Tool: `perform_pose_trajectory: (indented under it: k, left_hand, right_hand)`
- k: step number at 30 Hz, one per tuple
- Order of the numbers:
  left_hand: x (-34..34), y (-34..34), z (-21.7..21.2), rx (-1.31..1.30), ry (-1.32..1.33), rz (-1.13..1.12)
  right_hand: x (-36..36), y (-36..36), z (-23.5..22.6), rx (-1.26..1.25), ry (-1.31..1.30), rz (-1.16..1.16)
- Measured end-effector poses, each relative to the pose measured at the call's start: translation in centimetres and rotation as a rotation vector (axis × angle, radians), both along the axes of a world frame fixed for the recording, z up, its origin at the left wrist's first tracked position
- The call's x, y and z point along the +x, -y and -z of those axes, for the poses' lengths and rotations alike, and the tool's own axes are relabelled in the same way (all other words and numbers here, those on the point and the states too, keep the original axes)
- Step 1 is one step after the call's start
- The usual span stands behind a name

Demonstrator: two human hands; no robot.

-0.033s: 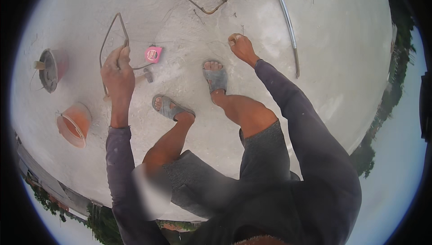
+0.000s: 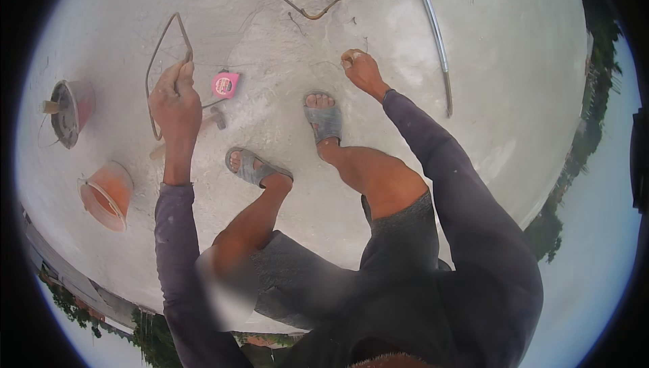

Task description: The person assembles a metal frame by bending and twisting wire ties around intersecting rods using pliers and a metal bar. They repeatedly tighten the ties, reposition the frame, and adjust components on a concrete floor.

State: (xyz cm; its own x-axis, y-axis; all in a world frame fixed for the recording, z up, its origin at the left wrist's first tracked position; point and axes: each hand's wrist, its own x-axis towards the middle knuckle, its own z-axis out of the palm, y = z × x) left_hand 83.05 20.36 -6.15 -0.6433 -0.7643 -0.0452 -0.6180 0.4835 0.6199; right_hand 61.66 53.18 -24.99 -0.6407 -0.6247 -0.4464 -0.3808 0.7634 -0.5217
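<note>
At far left, a dark bucket [image 2: 66,112] and an orange bucket [image 2: 106,195] on the concrete slab [image 2: 514,97]. Left hand [image 2: 174,103] closed around a bent steel rod [image 2: 164,49], lifted above the slab. Just beside, a pink tape measure [image 2: 225,85]. Right hand [image 2: 362,69] curled near the slab; grip unclear. Further right, a metal pipe [image 2: 436,37].

The concrete floor [image 2: 514,97] is pale grey, streaked whiter near the frame's top centre. A pink tape measure [image 2: 225,85] sits left of centre. At the left edge an orange bucket [image 2: 107,195] lies below a red bucket [image 2: 67,112] filled with grey. The sandals [image 2: 326,121] are grey, the sleeves [image 2: 466,206] dark purple, the shorts [image 2: 399,233] dark grey. The bent rods [image 2: 162,50] are rusty brown; the bar [image 2: 436,33] upper right is silver.
</note>
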Motion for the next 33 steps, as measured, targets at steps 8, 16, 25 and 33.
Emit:
perform_pose_trajectory:
  k: [8,16,25,33]
  left_hand:
    - [-3.1,-3.6,22.2,-0.156,0.008,0.27]
    - [-4.5,-9.6,27.8,-0.146,0.187,0.195]
    - [-4.0,-17.7,28.5,-0.043,-0.022,0.465]
    - [-5.0,-17.2,30.1,0.036,-0.019,0.602]
  right_hand:
    - [3.2,0.3,9.7,-0.185,-0.19,-0.074]
    - [4.6,0.0,10.0,-0.252,-0.402,-0.251]
    - [3.5,-1.2,10.4,-0.394,-0.227,-0.23]
    - [2.3,-0.6,10.1,-0.306,-0.088,-0.242]
